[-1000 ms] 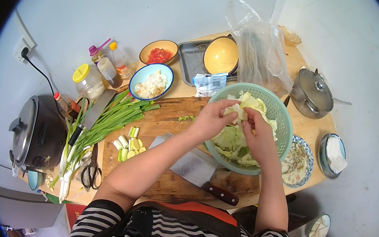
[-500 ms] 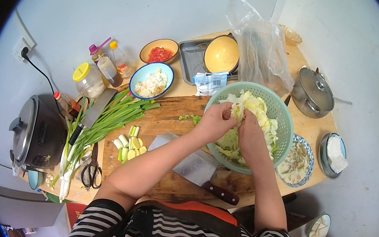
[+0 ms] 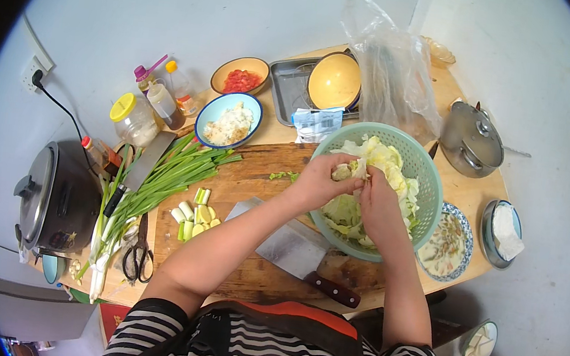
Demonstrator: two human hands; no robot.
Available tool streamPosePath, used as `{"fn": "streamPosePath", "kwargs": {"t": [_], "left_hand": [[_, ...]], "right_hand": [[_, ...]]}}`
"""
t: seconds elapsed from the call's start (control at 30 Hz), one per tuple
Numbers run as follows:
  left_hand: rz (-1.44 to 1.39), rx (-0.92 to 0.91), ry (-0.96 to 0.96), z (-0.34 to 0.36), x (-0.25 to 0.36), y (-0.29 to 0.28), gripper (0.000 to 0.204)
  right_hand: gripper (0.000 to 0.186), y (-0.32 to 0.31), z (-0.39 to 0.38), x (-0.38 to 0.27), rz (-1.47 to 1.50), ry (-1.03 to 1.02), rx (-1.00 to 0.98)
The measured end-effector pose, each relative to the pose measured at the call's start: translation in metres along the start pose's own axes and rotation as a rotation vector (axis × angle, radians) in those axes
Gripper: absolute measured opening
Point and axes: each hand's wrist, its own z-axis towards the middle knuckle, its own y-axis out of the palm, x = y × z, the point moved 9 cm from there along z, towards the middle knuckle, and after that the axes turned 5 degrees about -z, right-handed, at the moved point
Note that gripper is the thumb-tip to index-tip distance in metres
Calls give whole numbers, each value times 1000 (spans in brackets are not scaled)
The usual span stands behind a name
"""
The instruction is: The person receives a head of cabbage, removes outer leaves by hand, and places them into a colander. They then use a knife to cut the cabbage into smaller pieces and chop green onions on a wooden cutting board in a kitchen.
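Observation:
Over a pale green colander (image 3: 429, 196) heaped with torn cabbage leaves (image 3: 395, 164), my two hands meet. My left hand (image 3: 323, 183) is closed on a pale piece of cabbage leaf (image 3: 350, 169). Fingers pinched on the same leaf, my right hand (image 3: 379, 202) sits just beside it. The fingertips partly cover the leaf. Below my forearms, a wide cleaver (image 3: 296, 252) with a dark red handle lies on the wooden cutting board (image 3: 267, 176). Cut scallion and ginger pieces (image 3: 195, 217) lie left of my left forearm.
Scallions (image 3: 156, 187), a second knife (image 3: 136, 170) and scissors (image 3: 138, 260) lie left, near a rice cooker (image 3: 62, 197). Bowls of diced red food (image 3: 241, 81) and white food (image 3: 231, 126) stand behind the board. A lidded pot (image 3: 473, 141) and patterned bowl (image 3: 446, 244) are right.
My hands have shifted slightly against each other, and my left fingers have turned around the leaf. The colander has moved very slightly to the right.

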Motion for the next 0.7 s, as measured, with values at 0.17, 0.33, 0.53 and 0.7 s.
{"fn": "streamPosePath", "kwargs": {"t": [0.17, 0.33, 0.53, 0.7], "left_hand": [[78, -20, -50, 0, -5, 3, 42], [159, 67, 91, -4, 12, 1, 36], [-84, 30, -86, -2, -6, -4, 29], [-636, 68, -131, 0, -18, -12, 26]], "right_hand": [[30, 0, 0, 8, 1, 29, -23], [29, 0, 2, 7, -27, -36, 12], [27, 1, 6, 40, 152, 118, -56], [30, -33, 10, 48, 85, 239, 84]]}}
